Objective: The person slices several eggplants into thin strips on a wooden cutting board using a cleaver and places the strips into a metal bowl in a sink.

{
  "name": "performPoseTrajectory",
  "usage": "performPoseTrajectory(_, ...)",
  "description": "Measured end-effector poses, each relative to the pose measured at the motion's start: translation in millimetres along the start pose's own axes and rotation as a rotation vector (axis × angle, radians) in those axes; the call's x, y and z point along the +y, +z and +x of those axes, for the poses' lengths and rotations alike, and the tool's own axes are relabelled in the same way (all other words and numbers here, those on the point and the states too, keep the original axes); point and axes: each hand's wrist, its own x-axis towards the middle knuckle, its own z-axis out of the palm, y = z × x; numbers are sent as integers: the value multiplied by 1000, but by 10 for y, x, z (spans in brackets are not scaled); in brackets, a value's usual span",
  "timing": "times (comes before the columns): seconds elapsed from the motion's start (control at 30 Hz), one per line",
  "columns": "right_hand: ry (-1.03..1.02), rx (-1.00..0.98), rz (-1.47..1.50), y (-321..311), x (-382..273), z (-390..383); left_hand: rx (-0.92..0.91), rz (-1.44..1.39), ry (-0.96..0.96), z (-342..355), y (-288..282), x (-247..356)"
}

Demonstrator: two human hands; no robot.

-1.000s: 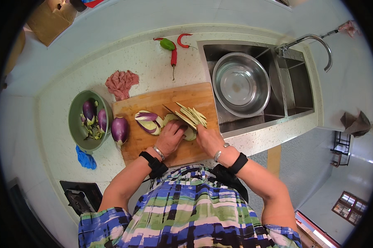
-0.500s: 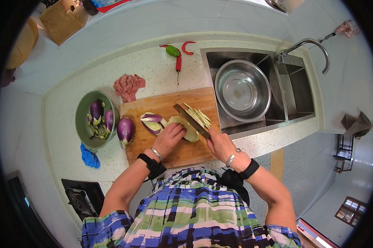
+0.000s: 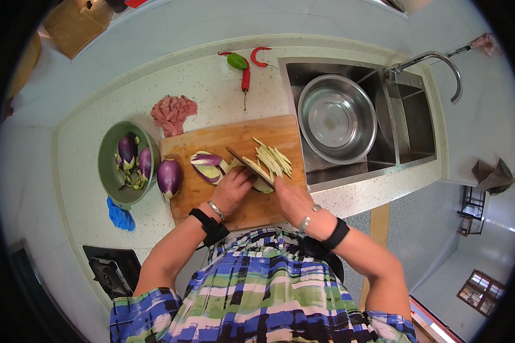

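Left on the tabletop (image 3: 80, 163), a green bowl (image 3: 109, 166), a whole eggplant (image 3: 169, 176) and a red cloth (image 3: 174, 116) are set; peppers (image 3: 245, 80) lie far, a sink (image 3: 415, 126) right. On the cutting board (image 3: 209, 139), a pale eggplant slice (image 3: 262, 186) is apparently held, partly hidden, under the left hand's (image 3: 233, 190) bent fingers. The knife (image 3: 235, 154) is gripped by the right hand's (image 3: 293, 201) closed fingers, beside cut strips (image 3: 275, 159).

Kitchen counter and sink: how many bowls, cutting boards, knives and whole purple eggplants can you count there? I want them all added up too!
Bowls: 2 (green bowl, steel bowl)
Cutting board: 1
Knife: 1
Whole eggplants in sight: 3 (two in the green bowl, one beside it)
Total: 7
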Motion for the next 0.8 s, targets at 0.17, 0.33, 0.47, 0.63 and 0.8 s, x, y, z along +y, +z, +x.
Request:
performPoseTrajectory(0.17,-22,-33,71,-41,33,120,-21,-4,-17,0,-24,-2)
performPoseTrajectory(0.33,69,-152,55,-167,102,-150,-4,-14,-7,16,-21,6)
performPoseTrajectory(0.47,17,-30,61,111,117,49,-9,-2,26,29,-41,-2)
performPoseTrajectory(0.63,-5,5,107,77,245,199,-29,6,45,20,-97,-18)
performPoseTrajectory(0.8,-61,82,128,-27,249,50,-38,19,35,39,-69,-15)
